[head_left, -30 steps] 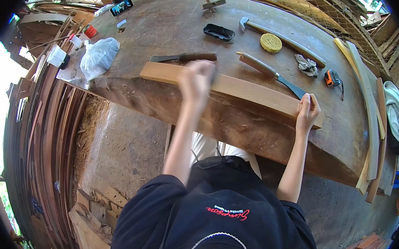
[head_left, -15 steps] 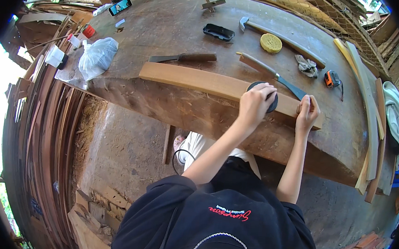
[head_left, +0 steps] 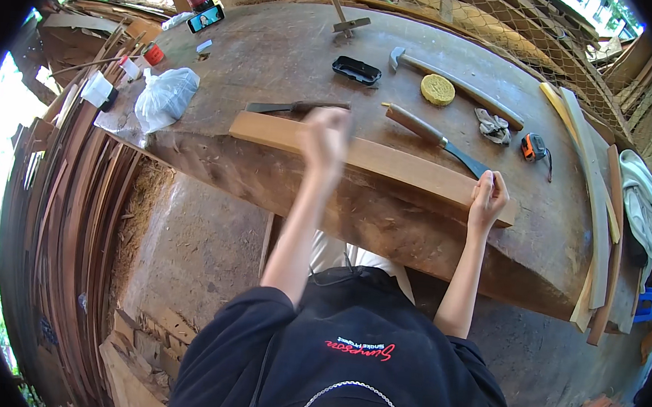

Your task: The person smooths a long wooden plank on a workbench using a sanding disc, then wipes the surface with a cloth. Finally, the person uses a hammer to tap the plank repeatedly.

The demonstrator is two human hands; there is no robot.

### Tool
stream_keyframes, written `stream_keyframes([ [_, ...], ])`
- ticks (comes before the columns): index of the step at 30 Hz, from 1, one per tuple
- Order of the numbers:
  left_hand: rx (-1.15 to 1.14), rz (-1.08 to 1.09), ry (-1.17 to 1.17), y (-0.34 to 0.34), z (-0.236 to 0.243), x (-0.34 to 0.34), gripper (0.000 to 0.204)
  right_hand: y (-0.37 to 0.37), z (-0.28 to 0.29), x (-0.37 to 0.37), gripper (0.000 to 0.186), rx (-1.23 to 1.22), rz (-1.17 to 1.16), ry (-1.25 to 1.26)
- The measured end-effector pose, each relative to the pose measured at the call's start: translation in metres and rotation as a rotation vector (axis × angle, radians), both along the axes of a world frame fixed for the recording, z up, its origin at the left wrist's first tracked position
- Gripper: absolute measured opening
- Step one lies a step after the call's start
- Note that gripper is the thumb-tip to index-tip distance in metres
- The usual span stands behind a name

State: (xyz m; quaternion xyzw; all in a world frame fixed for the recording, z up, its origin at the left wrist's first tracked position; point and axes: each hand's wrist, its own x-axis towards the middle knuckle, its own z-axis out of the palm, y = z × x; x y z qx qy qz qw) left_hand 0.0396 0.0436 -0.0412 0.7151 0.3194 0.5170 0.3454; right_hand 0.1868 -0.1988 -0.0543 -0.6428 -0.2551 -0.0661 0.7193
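A long, light-brown wooden board [head_left: 409, 166] lies along the near edge of the workbench [head_left: 261, 53]. My left hand [head_left: 324, 144], smeared by motion, is closed over the board's left part. The round dark pad it held a moment ago is mostly lost in the blur. At the board's right end, my right hand [head_left: 489, 199] is closed, its fingers curled on the wood. Just behind it ends the blade of a wooden-handled chisel [head_left: 424, 127]. A second wooden-handled chisel [head_left: 272, 108] lies behind my left hand, its handle partly covered.
Farther back lie a hammer [head_left: 458, 82], a black tray [head_left: 356, 70], a round yellow block [head_left: 437, 90], a crumpled rag [head_left: 493, 127] and a tape measure [head_left: 533, 147]. A plastic bag [head_left: 166, 99] sits at left; wooden strips [head_left: 591, 194] lie at right.
My left hand has swept left along the board with the pad. My right hand stays at the board's right end. The whole view has shifted slightly.
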Motion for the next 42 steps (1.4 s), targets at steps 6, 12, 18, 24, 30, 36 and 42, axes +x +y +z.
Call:
stream_keyframes([
  [6,0.192,-0.519,0.185,-0.145,0.007,0.038,0.011,-0.005,-0.003,0.006,0.031,-0.113,-0.010,-0.062],
  [12,-0.078,-0.171,0.179,-0.002,0.035,-0.037,0.010,-0.006,0.002,0.000,0.032,-0.055,-0.020,-0.027],
  [18,0.217,0.424,0.414,0.097,0.025,-0.087,0.012,-0.001,0.002,-0.005,0.034,-0.021,0.022,-0.006],
  [24,0.069,-0.256,0.154,-0.051,0.014,0.009,0.009,-0.005,0.006,-0.004,0.032,-0.096,-0.003,-0.035],
  [30,0.164,-0.462,0.211,-0.093,0.012,0.012,0.013,-0.006,0.001,0.003,0.032,-0.115,-0.016,-0.051],
  [36,0.158,0.175,0.317,0.066,0.026,-0.074,0.015,-0.008,0.005,-0.003,0.033,-0.071,-0.005,0.005],
  [42,0.184,0.293,0.301,0.059,0.016,-0.057,0.011,0.001,0.002,-0.004,0.033,-0.069,-0.028,-0.039],
])
